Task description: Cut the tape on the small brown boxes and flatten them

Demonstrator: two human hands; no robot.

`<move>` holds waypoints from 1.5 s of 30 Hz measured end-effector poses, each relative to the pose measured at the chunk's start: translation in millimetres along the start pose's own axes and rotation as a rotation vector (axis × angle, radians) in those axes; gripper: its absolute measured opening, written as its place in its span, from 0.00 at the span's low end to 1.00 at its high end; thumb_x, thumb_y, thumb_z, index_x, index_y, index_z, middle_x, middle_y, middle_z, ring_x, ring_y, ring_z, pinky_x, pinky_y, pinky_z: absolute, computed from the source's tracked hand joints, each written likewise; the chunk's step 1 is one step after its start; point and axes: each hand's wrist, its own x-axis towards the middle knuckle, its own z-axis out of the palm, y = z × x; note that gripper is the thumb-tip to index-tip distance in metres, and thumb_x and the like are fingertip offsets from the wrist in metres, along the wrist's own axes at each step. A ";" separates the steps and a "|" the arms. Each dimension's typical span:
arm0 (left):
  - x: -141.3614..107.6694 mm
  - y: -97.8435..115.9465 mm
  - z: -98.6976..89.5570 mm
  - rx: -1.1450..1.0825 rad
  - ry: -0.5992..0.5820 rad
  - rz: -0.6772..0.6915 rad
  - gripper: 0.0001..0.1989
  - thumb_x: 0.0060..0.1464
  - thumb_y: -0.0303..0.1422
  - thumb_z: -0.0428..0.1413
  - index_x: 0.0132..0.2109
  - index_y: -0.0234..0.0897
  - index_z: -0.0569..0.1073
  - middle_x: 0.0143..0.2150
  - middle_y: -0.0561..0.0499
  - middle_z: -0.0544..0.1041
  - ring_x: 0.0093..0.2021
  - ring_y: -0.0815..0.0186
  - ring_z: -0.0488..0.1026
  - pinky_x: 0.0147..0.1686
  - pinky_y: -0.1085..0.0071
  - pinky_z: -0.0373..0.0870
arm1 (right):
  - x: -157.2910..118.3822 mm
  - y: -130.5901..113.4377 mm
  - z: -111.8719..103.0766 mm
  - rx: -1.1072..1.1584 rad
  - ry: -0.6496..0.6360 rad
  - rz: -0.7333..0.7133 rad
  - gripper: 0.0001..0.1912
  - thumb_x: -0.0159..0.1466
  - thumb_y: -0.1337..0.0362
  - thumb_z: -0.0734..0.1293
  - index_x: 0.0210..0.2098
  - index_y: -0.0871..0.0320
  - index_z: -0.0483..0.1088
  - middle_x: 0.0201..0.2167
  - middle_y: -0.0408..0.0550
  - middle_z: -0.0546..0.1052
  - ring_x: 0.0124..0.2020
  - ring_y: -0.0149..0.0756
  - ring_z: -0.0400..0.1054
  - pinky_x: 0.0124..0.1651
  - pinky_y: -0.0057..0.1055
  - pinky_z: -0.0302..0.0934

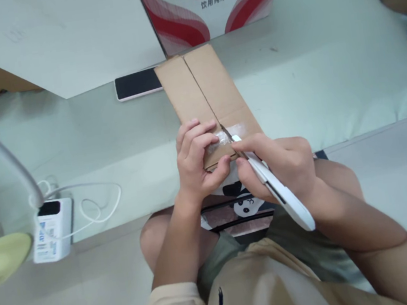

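Observation:
A brown cardboard box (230,88) lies at the edge of the pale green surface, its centre seam running away from me. Clear tape (238,129) crosses the seam at the near end. My left hand (199,158) rests on the near left corner, fingers spread flat on top and thumb along the near edge. In my right hand (280,162) is a white utility knife (283,196), gripped at its front part. Its blade points away from me, the tip at the seam beside the tape. Part of the tape is hidden under my left fingers.
Behind the box stand a white and red printed carton (215,17) and a large white box (96,36). A black-faced phone (137,84) lies left of the cardboard box. At left are a white power bank (53,231) with a cable and a curved lamp arm (2,150).

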 end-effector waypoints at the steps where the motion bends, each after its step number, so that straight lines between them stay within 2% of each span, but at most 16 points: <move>1: 0.0 0.0 -0.1 0.012 -0.001 -0.001 0.13 0.62 0.44 0.55 0.48 0.43 0.69 0.52 0.45 0.80 0.56 0.53 0.75 0.61 0.47 0.68 | -0.4 -0.1 0.5 0.004 0.000 0.011 0.04 0.61 0.68 0.65 0.30 0.54 0.70 0.14 0.35 0.67 0.15 0.26 0.57 0.20 0.27 0.49; 7: 1.2 0.4 -0.8 0.051 -0.010 0.012 0.13 0.61 0.45 0.54 0.47 0.43 0.69 0.51 0.45 0.80 0.53 0.54 0.76 0.60 0.47 0.70 | -1.6 2.5 -1.5 0.073 0.068 -0.066 0.05 0.60 0.70 0.63 0.31 0.53 0.68 0.13 0.34 0.68 0.14 0.27 0.59 0.20 0.29 0.53; 10: 1.3 -0.1 -1.0 0.033 -0.003 0.005 0.13 0.61 0.45 0.54 0.47 0.43 0.69 0.51 0.45 0.80 0.54 0.54 0.76 0.61 0.48 0.69 | -1.3 2.1 -3.4 0.086 0.053 -0.092 0.06 0.59 0.71 0.62 0.31 0.54 0.68 0.14 0.35 0.69 0.15 0.28 0.60 0.20 0.29 0.54; 15: 0.7 -2.7 -0.2 0.057 -0.014 0.013 0.14 0.62 0.47 0.53 0.47 0.44 0.68 0.49 0.45 0.80 0.52 0.54 0.76 0.60 0.47 0.69 | 0.3 -3.0 -1.5 0.046 0.000 -0.008 0.07 0.60 0.71 0.62 0.26 0.55 0.66 0.14 0.36 0.68 0.14 0.25 0.58 0.19 0.28 0.49; 19: 0.6 -3.8 0.7 0.081 -0.011 0.009 0.14 0.62 0.47 0.52 0.47 0.44 0.68 0.48 0.46 0.80 0.51 0.54 0.76 0.60 0.47 0.69 | 0.6 -3.3 3.9 0.021 -0.052 0.073 0.05 0.60 0.68 0.61 0.29 0.56 0.68 0.13 0.35 0.68 0.14 0.25 0.58 0.19 0.26 0.46; 23: 0.8 -3.5 0.8 0.056 -0.005 0.016 0.14 0.62 0.47 0.52 0.48 0.44 0.68 0.49 0.46 0.80 0.53 0.54 0.76 0.60 0.46 0.69 | -1.9 -0.8 5.9 0.066 -0.026 0.076 0.05 0.61 0.67 0.61 0.32 0.56 0.69 0.15 0.36 0.70 0.14 0.25 0.59 0.20 0.26 0.48; 31: 1.0 -1.7 0.4 0.029 -0.002 -0.008 0.14 0.62 0.47 0.52 0.46 0.44 0.68 0.50 0.46 0.80 0.52 0.55 0.76 0.60 0.46 0.69 | -6.2 -7.1 -6.2 0.031 -0.051 -0.001 0.07 0.60 0.71 0.63 0.36 0.56 0.71 0.16 0.35 0.72 0.15 0.25 0.63 0.20 0.26 0.54; 39: 2.1 -0.1 -1.0 0.033 -0.027 -0.022 0.14 0.63 0.48 0.51 0.46 0.43 0.68 0.49 0.45 0.80 0.52 0.55 0.75 0.61 0.46 0.69 | -7.9 -14.3 -9.8 -0.011 -0.031 0.045 0.09 0.60 0.70 0.62 0.37 0.55 0.71 0.14 0.34 0.69 0.13 0.26 0.62 0.18 0.27 0.53; 43: 1.5 -1.1 -1.2 0.003 -0.036 -0.024 0.15 0.63 0.48 0.51 0.47 0.43 0.69 0.50 0.45 0.79 0.53 0.54 0.75 0.63 0.45 0.68 | -7.7 -15.8 -16.4 -0.053 -0.072 0.021 0.08 0.61 0.70 0.62 0.38 0.55 0.70 0.15 0.35 0.70 0.14 0.27 0.63 0.19 0.26 0.55; 45: 0.9 -1.7 -1.3 0.001 -0.041 -0.031 0.16 0.62 0.49 0.51 0.47 0.43 0.69 0.50 0.45 0.79 0.54 0.54 0.75 0.63 0.45 0.67 | -7.2 -17.7 -21.4 -0.077 -0.132 0.023 0.09 0.61 0.70 0.63 0.40 0.55 0.70 0.16 0.35 0.72 0.16 0.27 0.65 0.21 0.25 0.57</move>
